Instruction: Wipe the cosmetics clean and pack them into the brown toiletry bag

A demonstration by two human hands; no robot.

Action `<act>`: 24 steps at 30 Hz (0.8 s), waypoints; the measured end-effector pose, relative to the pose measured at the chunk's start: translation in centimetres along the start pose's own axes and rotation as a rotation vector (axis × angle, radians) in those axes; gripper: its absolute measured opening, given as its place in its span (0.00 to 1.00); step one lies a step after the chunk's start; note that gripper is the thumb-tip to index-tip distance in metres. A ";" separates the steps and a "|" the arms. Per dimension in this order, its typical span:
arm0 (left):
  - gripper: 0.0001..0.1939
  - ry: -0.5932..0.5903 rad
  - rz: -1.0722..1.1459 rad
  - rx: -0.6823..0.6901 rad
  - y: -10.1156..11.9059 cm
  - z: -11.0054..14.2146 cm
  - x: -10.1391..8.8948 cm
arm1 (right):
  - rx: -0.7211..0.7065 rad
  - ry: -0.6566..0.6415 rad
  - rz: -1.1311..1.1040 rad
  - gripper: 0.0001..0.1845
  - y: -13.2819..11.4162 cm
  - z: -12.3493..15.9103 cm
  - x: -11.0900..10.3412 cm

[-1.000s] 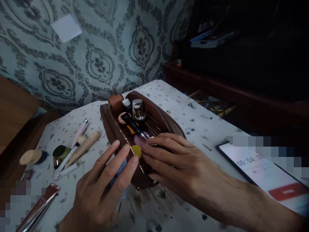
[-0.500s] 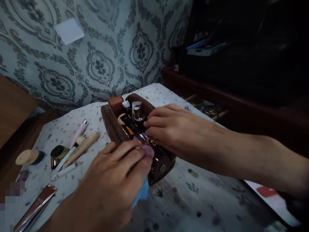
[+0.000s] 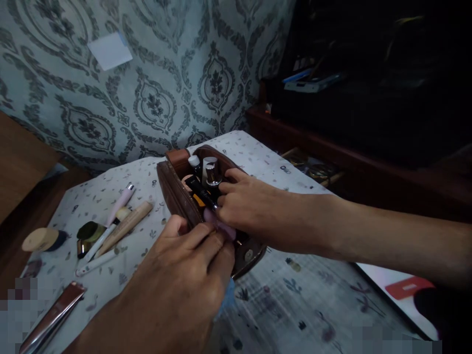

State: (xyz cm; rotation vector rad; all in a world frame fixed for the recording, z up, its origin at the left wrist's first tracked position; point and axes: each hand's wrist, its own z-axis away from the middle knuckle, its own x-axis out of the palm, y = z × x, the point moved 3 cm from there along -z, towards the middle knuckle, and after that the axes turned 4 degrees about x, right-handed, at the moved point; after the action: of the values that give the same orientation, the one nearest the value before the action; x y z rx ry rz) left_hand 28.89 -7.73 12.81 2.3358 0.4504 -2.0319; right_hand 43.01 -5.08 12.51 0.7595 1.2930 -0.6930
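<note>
A brown makeup bag point(image 3: 171, 189) stands open on the patterned cloth, filled with cosmetics. Curled over its near side, my left hand point(image 3: 188, 265) has its fingertips hidden among the contents. A crumpled blue cloth point(image 3: 225, 299) pokes out beneath that palm. My right hand point(image 3: 250, 196) reaches in from the right, fingers bent together at the lower end of a black cosmetic tube point(image 3: 199, 189); what they pinch is covered. Between both hands lies a pale pink item point(image 3: 223, 227). Behind the tube stand a silver-capped bottle point(image 3: 213, 173) and a white-capped bottle point(image 3: 193, 161).
Left of the bag lie a pink pen-like tube point(image 3: 121, 202), a beige tube point(image 3: 125, 226), a dark green-lidded jar point(image 3: 90, 231) and a beige-capped container point(image 3: 41, 240). A shiny rose-brown case point(image 3: 55, 314) is nearest me. A tablet-like screen point(image 3: 401, 295) sits at lower right, an open drawer point(image 3: 313, 169) beyond.
My right hand has drawn its fingers in closer, covering the tube's silver end and a gold piece. My left hand has shifted slightly right, and less of the blue cloth shows.
</note>
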 end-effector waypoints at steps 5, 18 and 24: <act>0.12 -0.010 0.030 -0.024 -0.1 0.0 0.0 | -0.012 -0.007 0.011 0.06 0.2 -0.1 0.0; 0.09 0.066 0.088 -0.045 -0.1 0.5 0.6 | -0.063 0.277 -0.204 0.11 3.4 2.1 -2.8; 0.09 0.058 0.080 -0.050 -0.1 0.6 0.3 | -0.116 0.167 -0.084 0.11 2.0 1.0 -0.8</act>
State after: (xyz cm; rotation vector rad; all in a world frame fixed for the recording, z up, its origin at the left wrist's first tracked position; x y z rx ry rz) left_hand 28.34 -7.74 12.45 2.3484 0.3981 -1.9011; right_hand 45.12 -4.71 13.61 0.6825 1.5108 -0.6257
